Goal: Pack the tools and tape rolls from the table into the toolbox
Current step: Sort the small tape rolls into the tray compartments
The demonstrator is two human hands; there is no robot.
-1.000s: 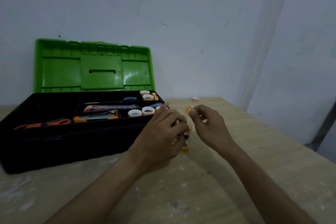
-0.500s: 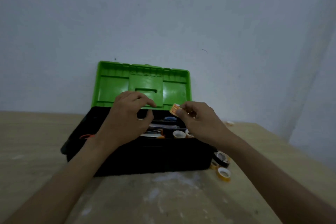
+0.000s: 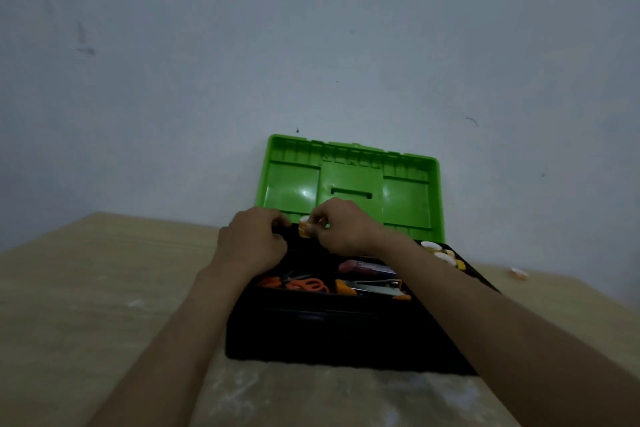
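Observation:
The black toolbox (image 3: 332, 333) stands open on the wooden table, its green lid (image 3: 349, 180) upright against the wall. My right hand (image 3: 343, 229) pinches a small orange-and-white tape roll (image 3: 304, 229) over the box's back left corner. My left hand (image 3: 252, 243) hovers just left of it with fingers curled; whether it holds anything is hidden. Inside the box lie orange scissors (image 3: 306, 284), a pink utility knife (image 3: 363, 267), a silver-and-orange tool (image 3: 375, 288) and several pale tape rolls (image 3: 438, 251) at the right end.
One small tape roll (image 3: 518, 273) lies on the table (image 3: 86, 288) right of the box, near the wall. The wall stands directly behind the lid. My right forearm crosses over the box's right half.
The view has swung right to left, so the box now sits centre-right. Both hands moved from the table's tape rolls to the box's back left, the right hand still pinching the orange roll.

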